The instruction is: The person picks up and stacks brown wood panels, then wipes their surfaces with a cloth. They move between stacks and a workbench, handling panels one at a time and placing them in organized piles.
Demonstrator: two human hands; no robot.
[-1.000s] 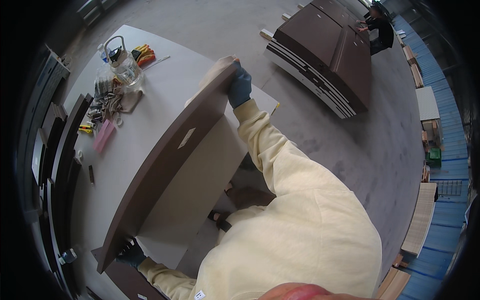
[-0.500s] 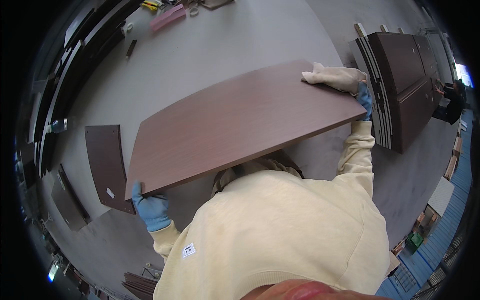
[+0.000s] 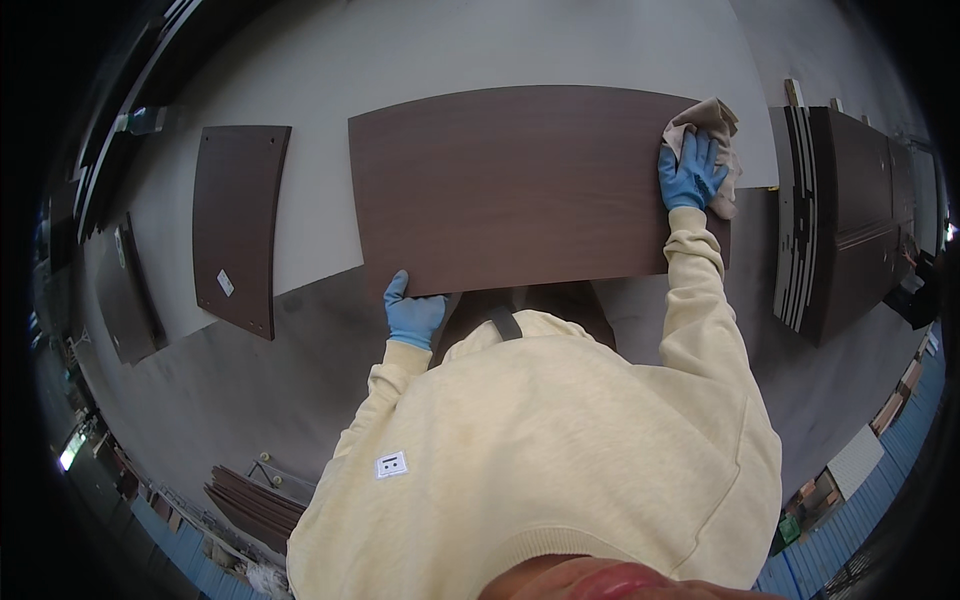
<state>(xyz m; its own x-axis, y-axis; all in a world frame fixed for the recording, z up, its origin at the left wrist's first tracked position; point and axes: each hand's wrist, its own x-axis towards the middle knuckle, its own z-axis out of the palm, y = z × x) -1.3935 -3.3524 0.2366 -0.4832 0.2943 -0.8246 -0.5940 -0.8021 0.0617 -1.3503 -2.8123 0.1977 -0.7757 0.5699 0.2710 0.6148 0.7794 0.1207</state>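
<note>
A wide brown wood-grain panel [image 3: 520, 190] with a curved far edge lies flat before me on a light grey table [image 3: 480, 50]. My left hand [image 3: 412, 315], in a blue glove, grips its near edge toward the left corner, thumb on top and fingers hidden below. At the panel's right end, my gloved right hand [image 3: 692, 178] is spread flat over a crumpled beige cloth [image 3: 706, 113], pressing it to the surface. The cloth hangs a little past the right edge.
Left of the panel lies a smaller dark brown board [image 3: 240, 220] with a white label. Beyond it rests another board [image 3: 130, 290]. A tall panel stack [image 3: 860, 200] stands at right, near another person [image 3: 912, 290]. More brown boards [image 3: 255, 505] sit at lower left.
The panel was held tilted between both hands; now it lies flat and level. My right hand has moved from gripping its right edge to lying on the cloth on top.
</note>
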